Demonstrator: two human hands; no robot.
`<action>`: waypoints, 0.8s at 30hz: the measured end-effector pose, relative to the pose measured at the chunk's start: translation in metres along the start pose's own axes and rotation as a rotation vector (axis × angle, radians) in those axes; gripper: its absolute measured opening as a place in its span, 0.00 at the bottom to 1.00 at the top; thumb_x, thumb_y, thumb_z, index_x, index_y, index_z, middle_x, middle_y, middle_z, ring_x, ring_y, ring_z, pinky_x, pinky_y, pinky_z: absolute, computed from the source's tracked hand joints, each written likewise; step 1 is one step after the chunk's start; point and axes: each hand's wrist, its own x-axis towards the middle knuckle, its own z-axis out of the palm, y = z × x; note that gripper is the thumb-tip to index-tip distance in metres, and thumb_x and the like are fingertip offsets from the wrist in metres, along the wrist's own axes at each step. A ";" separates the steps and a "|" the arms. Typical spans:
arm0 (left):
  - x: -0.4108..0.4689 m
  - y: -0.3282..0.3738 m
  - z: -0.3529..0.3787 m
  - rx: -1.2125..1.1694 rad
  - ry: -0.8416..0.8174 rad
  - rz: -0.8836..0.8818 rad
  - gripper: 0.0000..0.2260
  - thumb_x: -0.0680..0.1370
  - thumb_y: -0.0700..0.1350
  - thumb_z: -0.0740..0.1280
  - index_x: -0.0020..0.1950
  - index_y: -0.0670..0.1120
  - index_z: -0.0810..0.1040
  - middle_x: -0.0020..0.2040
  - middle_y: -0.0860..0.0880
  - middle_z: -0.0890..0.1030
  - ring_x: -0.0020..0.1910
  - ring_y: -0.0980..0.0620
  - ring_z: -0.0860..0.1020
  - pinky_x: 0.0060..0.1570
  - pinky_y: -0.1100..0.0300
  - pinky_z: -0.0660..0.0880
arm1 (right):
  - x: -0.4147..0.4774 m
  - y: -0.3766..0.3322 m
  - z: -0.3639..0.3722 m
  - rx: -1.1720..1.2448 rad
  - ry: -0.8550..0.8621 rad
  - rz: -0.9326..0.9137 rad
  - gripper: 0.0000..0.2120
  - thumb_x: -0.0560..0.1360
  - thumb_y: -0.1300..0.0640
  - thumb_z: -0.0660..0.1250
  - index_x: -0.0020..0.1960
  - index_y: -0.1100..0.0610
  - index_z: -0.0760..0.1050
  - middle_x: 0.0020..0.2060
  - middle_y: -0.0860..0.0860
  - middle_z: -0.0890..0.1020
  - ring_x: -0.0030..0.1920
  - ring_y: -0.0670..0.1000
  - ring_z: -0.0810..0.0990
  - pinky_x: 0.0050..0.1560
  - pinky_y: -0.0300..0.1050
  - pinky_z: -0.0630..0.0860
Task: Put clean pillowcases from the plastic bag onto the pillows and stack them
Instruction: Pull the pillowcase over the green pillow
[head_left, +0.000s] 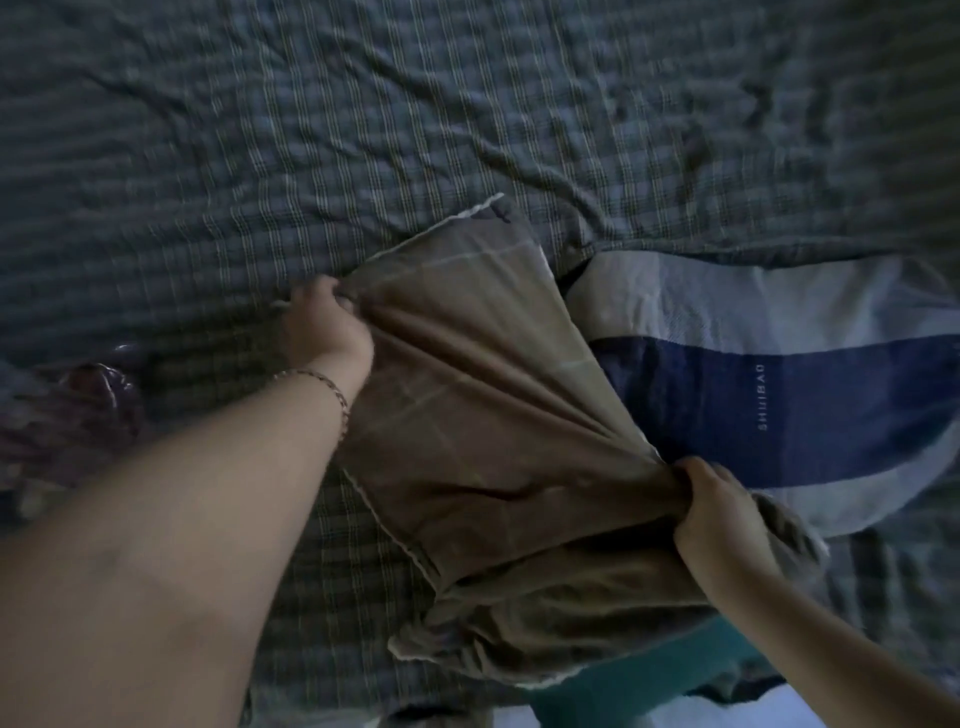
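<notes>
Your left hand (322, 317) is clamped on the brown cotton pillowcase with thin pale check lines (467, 415). The fingers are curled into a bunch of cloth at its left edge. Your right hand (722, 509) grips the same pillowcase on the opposite side, fingers closed round a gathered fold, and the fabric runs in taut creases between your two fists.

The pillowcase lies slantwise across the crumpled dark grey-blue plaid bed sheet (260, 130). Its far corner, with the pale stitched hem, points away from you, and the near end sits in a loose heap close to your body. Its right edge is up against the left end of the grey pillow with a broad navy stripe and small white lettering (805, 395). I cannot tell whether that pillow's end is inside the case.

A thin chain bracelet (322, 384) sits on your left wrist. The shiny, crinkled purple-tinted plastic bag (78, 410) lies at the left edge of the view, well apart from the pillowcase. A strip of teal cloth (649, 670) shows under the heap at the bottom.

There is a wide stretch of sheet beyond and to the left of your left hand.
</notes>
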 end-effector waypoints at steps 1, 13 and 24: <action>-0.014 -0.003 0.008 0.003 -0.024 0.050 0.15 0.79 0.42 0.59 0.66 0.46 0.70 0.68 0.43 0.67 0.65 0.41 0.67 0.65 0.50 0.64 | -0.003 0.002 0.002 0.032 0.027 0.050 0.20 0.72 0.69 0.58 0.62 0.58 0.71 0.58 0.56 0.75 0.60 0.57 0.70 0.61 0.48 0.65; -0.280 -0.060 0.039 0.413 -0.576 0.874 0.37 0.47 0.67 0.75 0.48 0.51 0.68 0.41 0.49 0.78 0.35 0.48 0.77 0.26 0.56 0.73 | -0.035 0.020 0.002 -0.103 -0.104 0.107 0.20 0.74 0.52 0.66 0.61 0.57 0.63 0.55 0.59 0.75 0.53 0.60 0.76 0.43 0.45 0.69; -0.334 -0.040 0.012 0.033 -1.296 0.795 0.12 0.77 0.49 0.60 0.52 0.44 0.79 0.50 0.43 0.81 0.50 0.44 0.77 0.46 0.58 0.71 | -0.058 0.094 -0.019 -0.312 -0.214 0.190 0.16 0.75 0.59 0.62 0.63 0.58 0.71 0.54 0.57 0.78 0.45 0.55 0.77 0.39 0.42 0.74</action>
